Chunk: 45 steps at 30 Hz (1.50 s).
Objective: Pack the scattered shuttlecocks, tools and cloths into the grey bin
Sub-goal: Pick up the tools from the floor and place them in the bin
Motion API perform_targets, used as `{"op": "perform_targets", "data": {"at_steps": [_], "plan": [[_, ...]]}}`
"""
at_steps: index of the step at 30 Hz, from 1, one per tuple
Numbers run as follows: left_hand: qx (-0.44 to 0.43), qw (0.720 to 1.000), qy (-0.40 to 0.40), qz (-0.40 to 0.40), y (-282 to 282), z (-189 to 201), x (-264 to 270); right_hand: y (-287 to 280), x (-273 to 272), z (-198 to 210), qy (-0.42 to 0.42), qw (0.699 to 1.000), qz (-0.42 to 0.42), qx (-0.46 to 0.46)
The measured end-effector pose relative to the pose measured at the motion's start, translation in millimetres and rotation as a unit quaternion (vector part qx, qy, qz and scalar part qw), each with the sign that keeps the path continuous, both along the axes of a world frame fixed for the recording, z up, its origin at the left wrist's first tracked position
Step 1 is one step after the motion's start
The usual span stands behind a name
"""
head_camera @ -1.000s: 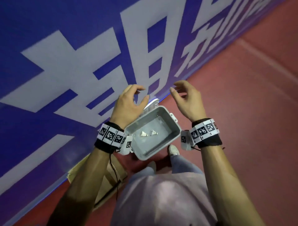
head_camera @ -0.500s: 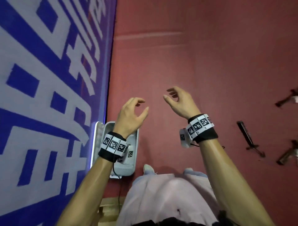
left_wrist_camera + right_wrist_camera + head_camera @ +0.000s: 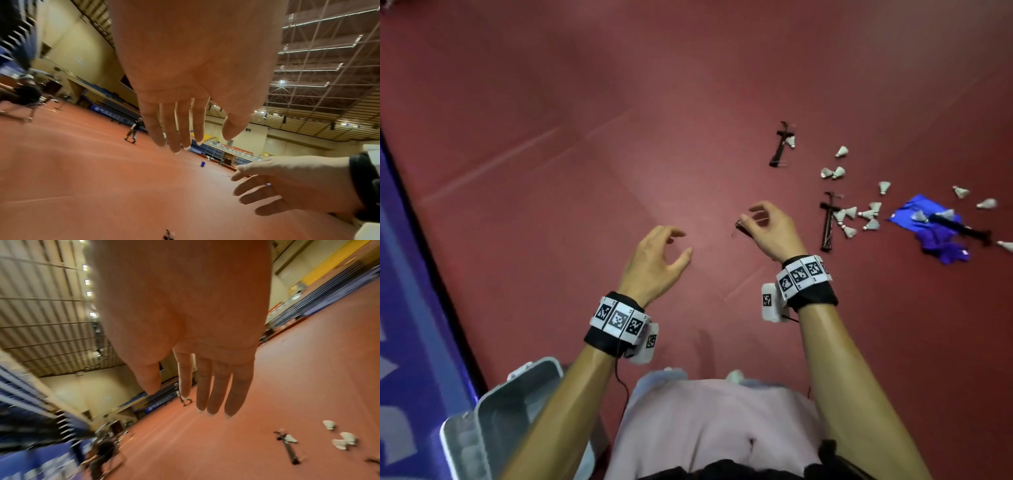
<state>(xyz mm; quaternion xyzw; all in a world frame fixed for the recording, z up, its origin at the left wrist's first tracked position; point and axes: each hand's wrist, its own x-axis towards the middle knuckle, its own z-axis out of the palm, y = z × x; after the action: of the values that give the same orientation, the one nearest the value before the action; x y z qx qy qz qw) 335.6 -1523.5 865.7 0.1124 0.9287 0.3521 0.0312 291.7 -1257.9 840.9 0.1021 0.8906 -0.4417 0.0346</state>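
Red sports flooring (image 3: 619,144) spreads out under us, bordered on our left by a blue printed barrier (image 3: 410,308), with a big hall of stands and roof trusses showing in the wrist views.

Nearest to us, at the foot of that barrier by our left elbow, sits the grey plastic bin (image 3: 493,404) with its lid swung back; we judge it is parked there so the barrier backs it and it stays within a turn of the body. Its inside is mostly hidden by our forearm, so we cannot say what it holds.

Our left hand (image 3: 654,263) and right hand (image 3: 774,233) hang in front of us at waist height, fingers loosely curved and holding nothing. Both wrist views show bare palms and slack fingers. We read this as hands freed and ready for the next pick-up.

Farther out on our right lie the things left to pack: a black T-shaped tool (image 3: 828,222) among several white feather shuttlecocks (image 3: 868,215), then a crumpled blue cloth (image 3: 931,229) with a black-handled tool (image 3: 962,231) across it. Another black T-shaped tool (image 3: 781,144) lies farthest, touching 1 shuttlecock. All are well apart from the bin, so we judge most of the packing is not yet done.
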Motion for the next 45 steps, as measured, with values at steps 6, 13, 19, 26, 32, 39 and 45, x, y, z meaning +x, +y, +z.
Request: {"op": "perform_targets", "data": {"at_steps": [6, 13, 19, 26, 32, 39, 45], "plan": [[-0.043, 0.994, -0.023, -0.100, 96.2, -6.8, -54.1, 110.4, -3.3, -31.3, -0.034, 0.989, -0.140, -0.022], [-0.030, 0.983, -0.048, -0.172, 189.3, -49.3, -174.5, 203.3, -55.2, -74.2, -0.056, 0.969, -0.233, -0.065], [-0.042, 0.965, -0.055, -0.252, 292.9, -77.2, -317.5, 292.4, -145.1, -98.5, -0.072, 0.948, -0.301, -0.075], [-0.111, 0.924, -0.042, -0.363, 390.2, -75.1, -458.2, 357.5, -201.0, -107.1, -0.081, 0.899, -0.414, -0.120], [-0.183, 0.890, -0.028, -0.418, 463.6, -121.0, -553.0, 401.5, -219.5, -155.7, -0.117, 0.865, -0.461, -0.162], [-0.411, 0.778, -0.076, -0.470, 514.1, -244.1, -628.7, 484.2, -269.8, -255.7, -0.238, 0.879, -0.383, -0.153], [-0.551, 0.714, -0.135, -0.410, 521.1, -354.1, -653.7, 548.0, -304.3, -381.6, -0.329, 0.873, -0.326, -0.151]]}}
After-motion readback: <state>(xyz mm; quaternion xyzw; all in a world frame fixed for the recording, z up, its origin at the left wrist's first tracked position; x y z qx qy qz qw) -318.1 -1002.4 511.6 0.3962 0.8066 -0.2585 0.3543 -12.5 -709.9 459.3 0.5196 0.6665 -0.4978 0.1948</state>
